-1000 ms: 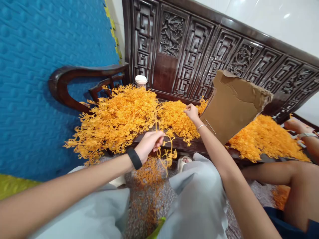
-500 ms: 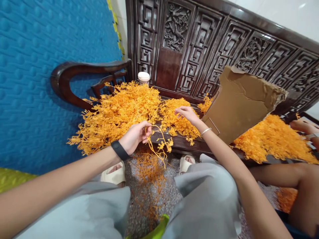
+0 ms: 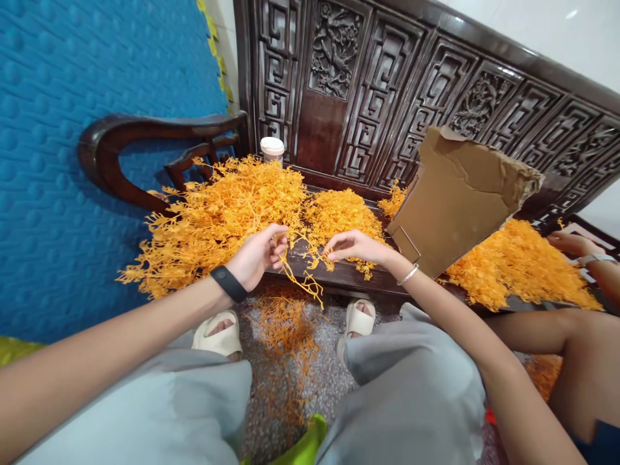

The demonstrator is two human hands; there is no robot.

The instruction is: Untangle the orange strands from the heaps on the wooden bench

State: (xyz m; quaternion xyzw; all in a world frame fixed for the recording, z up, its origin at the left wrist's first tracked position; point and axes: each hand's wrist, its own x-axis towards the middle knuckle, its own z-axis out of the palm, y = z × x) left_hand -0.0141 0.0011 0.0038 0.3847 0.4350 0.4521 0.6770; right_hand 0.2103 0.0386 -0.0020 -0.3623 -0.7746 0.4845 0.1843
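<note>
My left hand [image 3: 259,255], with a black band at the wrist, is closed on a thin orange branching stem [image 3: 304,284] that looks like plastic. The stem hangs out to the right over the bench edge. My right hand [image 3: 356,248] meets the stem's tufted end, thumb and fingertips pinched around a small orange tuft [image 3: 327,253]. Behind my left hand rises a big heap of orange branching stems [image 3: 217,216]. A smaller pile of orange tufts [image 3: 343,213] lies on the bench just beyond my right hand.
A dark carved wooden bench [image 3: 327,139] carries the heaps. On it stand a white-lidded cup [image 3: 272,148] and a tilted cardboard piece [image 3: 465,194]. Another person's hand [image 3: 576,244] is by the right-hand orange heap [image 3: 523,265]. Orange scraps [image 3: 285,329] litter the floor between my feet.
My right hand has come down and left from above the small pile to the stem's tufted end and pinches there. My left hand still holds the stem.
</note>
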